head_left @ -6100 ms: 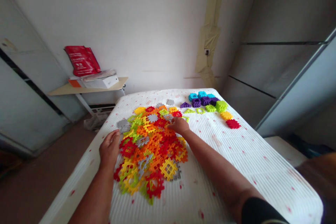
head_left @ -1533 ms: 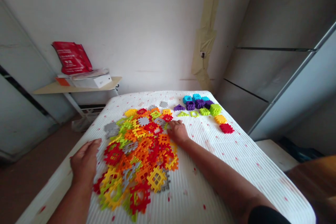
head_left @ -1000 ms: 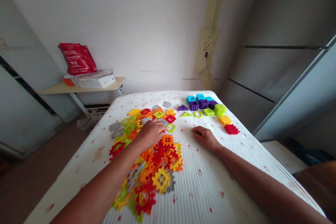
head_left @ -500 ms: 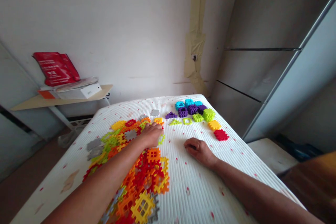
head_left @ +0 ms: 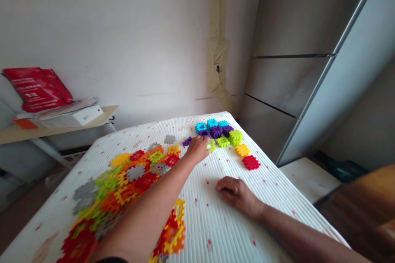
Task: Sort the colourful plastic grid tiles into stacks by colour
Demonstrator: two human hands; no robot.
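My left hand [head_left: 198,150] reaches to the far part of the table, fingers closed and pointing down among lime-green pieces. A lime-green openwork piece [head_left: 211,145] shows right at its fingertips; whatever the fingers hold is hidden. Beside the hand lies a purple piece [head_left: 187,141], with a stack of purple pieces [head_left: 216,132] just beyond. My right hand [head_left: 237,196] rests on the table in a loose curl, with nothing visible in it. Under my left forearm spreads a heap of notched plastic building pieces [head_left: 126,189] in red, orange, yellow, lime and grey.
Blue stacks [head_left: 212,123], a lime-green stack [head_left: 236,137], a yellow piece [head_left: 242,150] and a red piece [head_left: 251,162] line the table's far right. A grey piece [head_left: 170,139] lies apart. A grey cabinet [head_left: 277,90] stands right; a side shelf [head_left: 106,114] stands left.
My left hand has moved from the heap's right edge, forward and right, to the lime-green pieces. My right hand stays curled on the table. The view has shifted somewhat to the right.
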